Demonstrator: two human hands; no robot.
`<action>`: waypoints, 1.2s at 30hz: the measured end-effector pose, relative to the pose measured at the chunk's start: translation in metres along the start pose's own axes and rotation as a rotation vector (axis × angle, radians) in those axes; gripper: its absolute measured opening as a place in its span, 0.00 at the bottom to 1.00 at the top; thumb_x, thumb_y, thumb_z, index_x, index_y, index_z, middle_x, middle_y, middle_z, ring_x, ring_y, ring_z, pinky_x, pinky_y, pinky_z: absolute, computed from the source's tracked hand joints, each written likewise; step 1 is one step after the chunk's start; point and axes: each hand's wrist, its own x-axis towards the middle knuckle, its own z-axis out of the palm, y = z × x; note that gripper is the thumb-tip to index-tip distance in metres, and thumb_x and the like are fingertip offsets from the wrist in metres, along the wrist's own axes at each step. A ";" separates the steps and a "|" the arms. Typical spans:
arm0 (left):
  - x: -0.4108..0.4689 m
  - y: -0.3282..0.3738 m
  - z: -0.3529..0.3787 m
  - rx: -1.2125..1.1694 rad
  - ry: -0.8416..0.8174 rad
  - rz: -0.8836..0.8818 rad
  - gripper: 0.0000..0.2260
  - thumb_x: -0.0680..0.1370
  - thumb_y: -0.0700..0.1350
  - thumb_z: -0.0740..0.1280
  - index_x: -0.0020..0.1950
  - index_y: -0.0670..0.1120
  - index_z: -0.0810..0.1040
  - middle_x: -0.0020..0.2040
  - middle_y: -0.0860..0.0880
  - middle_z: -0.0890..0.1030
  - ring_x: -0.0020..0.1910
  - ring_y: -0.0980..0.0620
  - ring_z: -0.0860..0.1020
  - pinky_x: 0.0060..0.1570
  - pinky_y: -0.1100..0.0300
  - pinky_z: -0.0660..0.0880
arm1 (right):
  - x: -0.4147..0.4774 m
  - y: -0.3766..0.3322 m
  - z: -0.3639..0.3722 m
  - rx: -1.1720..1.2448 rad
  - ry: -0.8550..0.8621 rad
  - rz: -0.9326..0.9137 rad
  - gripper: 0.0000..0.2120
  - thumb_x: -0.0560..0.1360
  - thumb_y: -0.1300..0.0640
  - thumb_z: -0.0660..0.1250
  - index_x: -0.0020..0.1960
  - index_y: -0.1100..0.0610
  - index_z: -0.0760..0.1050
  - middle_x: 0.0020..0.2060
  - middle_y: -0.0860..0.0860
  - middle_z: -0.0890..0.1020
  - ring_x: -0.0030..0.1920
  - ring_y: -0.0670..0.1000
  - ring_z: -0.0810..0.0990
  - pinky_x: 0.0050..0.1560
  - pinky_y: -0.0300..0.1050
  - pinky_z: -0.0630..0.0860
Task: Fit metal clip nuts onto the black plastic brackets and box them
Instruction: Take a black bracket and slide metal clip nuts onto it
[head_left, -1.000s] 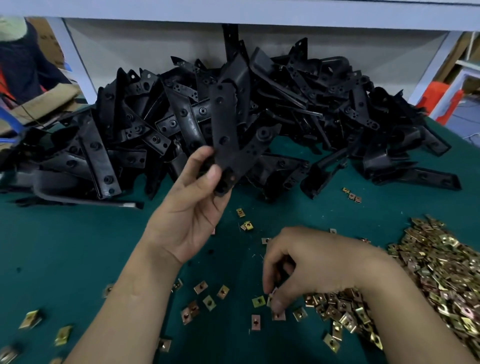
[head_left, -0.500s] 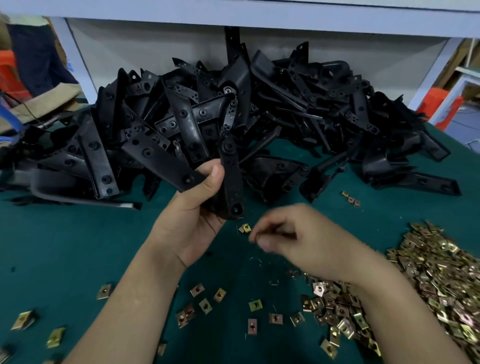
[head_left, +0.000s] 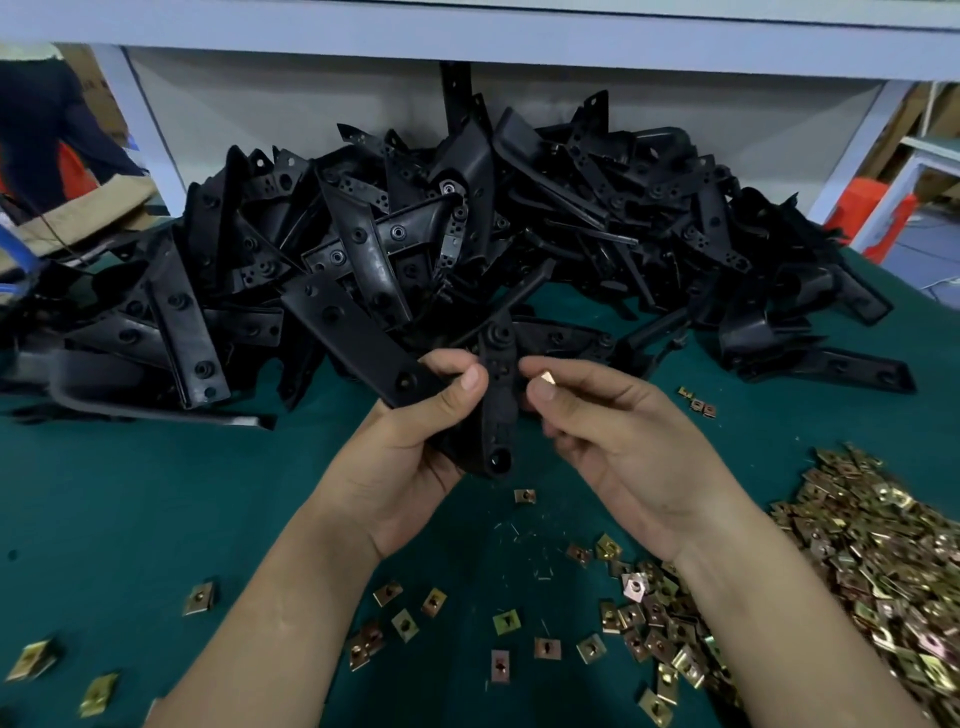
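Now clasping a black bracket in the curled left grip, above the green counter, before the bracket heap; pinching one brass clip nut in the right grip, just beside that bracket, left of the nut pile.

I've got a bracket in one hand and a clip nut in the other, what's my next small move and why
Probably slide the clip nut leftward onto the bracket: the right hand pinches it close beside the bracket's edge, and the left hand grips the bracket.
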 end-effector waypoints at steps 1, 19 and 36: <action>0.000 0.000 0.001 0.003 -0.002 0.002 0.05 0.68 0.46 0.77 0.41 0.52 0.84 0.47 0.50 0.86 0.45 0.54 0.85 0.39 0.61 0.80 | 0.001 0.001 0.000 0.002 0.009 0.003 0.17 0.64 0.52 0.76 0.53 0.51 0.86 0.41 0.49 0.83 0.37 0.42 0.77 0.41 0.32 0.75; 0.001 -0.001 -0.003 0.071 0.005 -0.003 0.06 0.75 0.45 0.74 0.40 0.50 0.79 0.43 0.51 0.83 0.41 0.54 0.83 0.37 0.62 0.79 | 0.001 0.000 -0.002 -0.005 0.076 0.167 0.09 0.83 0.64 0.60 0.57 0.63 0.77 0.43 0.52 0.86 0.31 0.44 0.74 0.28 0.34 0.67; 0.003 -0.002 -0.006 0.087 -0.038 -0.024 0.06 0.72 0.47 0.76 0.42 0.49 0.80 0.50 0.46 0.85 0.60 0.40 0.83 0.44 0.58 0.81 | -0.002 -0.005 0.000 -0.060 0.024 0.115 0.05 0.78 0.64 0.67 0.48 0.55 0.74 0.43 0.52 0.85 0.29 0.44 0.73 0.33 0.35 0.71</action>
